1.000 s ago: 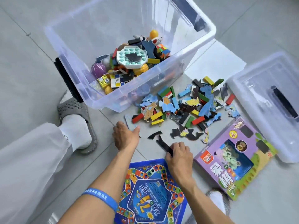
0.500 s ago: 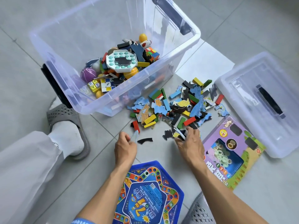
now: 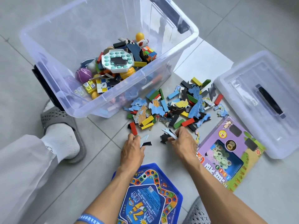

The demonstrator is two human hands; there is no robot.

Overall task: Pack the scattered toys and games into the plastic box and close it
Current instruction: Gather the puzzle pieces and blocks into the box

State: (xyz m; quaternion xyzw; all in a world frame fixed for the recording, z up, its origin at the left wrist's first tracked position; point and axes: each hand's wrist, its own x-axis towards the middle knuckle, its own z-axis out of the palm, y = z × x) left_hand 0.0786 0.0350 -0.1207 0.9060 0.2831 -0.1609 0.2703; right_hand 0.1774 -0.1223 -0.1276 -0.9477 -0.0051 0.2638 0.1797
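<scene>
Both arms reach forward, left hand (image 3: 133, 148) and right hand (image 3: 183, 143) fingers curled, pinching.

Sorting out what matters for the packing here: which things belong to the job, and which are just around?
Job:
plastic box
lid
loose puzzle pieces and blocks
purple game box
blue hexagonal game
left hand
right hand

Just around:
grey slipper
blue wristband
</scene>
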